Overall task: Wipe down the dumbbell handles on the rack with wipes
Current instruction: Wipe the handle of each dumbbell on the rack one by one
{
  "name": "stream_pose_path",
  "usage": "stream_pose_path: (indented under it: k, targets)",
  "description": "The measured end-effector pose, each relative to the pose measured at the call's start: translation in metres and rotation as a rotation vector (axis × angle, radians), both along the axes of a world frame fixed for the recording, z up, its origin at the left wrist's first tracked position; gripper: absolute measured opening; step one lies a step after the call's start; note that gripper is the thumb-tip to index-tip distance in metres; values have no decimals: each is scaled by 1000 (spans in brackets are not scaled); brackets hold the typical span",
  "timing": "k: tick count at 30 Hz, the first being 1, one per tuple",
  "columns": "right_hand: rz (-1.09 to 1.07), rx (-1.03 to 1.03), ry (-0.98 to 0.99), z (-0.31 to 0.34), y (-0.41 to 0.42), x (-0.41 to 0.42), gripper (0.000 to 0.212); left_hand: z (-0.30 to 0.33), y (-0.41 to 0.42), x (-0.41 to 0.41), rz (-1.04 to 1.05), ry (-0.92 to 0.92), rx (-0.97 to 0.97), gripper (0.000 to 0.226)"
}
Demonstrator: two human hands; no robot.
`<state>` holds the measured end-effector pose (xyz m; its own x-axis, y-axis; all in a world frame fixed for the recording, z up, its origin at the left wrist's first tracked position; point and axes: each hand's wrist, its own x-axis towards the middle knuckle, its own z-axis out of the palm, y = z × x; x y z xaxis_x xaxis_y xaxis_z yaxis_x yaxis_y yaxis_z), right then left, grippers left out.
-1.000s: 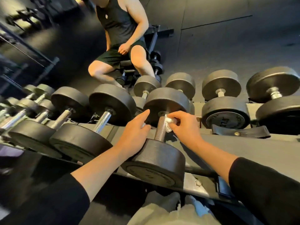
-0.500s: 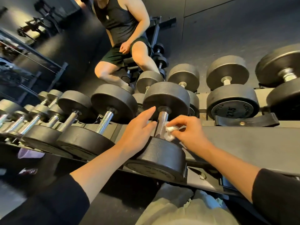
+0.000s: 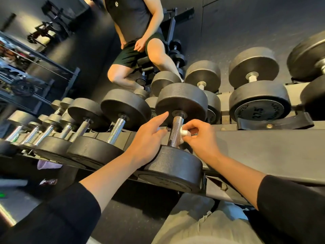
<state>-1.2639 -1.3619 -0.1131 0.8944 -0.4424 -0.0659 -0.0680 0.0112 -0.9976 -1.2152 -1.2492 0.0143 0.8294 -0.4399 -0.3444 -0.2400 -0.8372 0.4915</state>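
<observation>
step: handle [image 3: 175, 131] wiped | right hand [image 3: 202, 140] grip: wipe [image 3: 184, 132] pinched | left hand [image 3: 149, 140]: open, dumbbell steadied | next: adjacent handle [image 3: 117, 129] likely

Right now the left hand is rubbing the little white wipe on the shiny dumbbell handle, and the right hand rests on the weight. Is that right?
Not quite: the hands are swapped. In the head view the right hand pinches the white wipe against the dumbbell handle, and the left hand rests on the near weight.
</observation>
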Motion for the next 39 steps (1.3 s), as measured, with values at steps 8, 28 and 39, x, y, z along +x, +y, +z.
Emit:
stream_pose_path:
  k: [8, 28, 39]
  targets:
    - [318, 235, -11, 23, -15, -18, 20, 0, -2, 1, -2, -9, 10, 49]
    - [268, 177, 6, 22, -18, -9, 13, -2, -2, 0, 8, -25, 15, 50]
    - [256, -143, 77, 35, -4, 1, 19, -7, 4, 5, 13, -9, -76, 53]
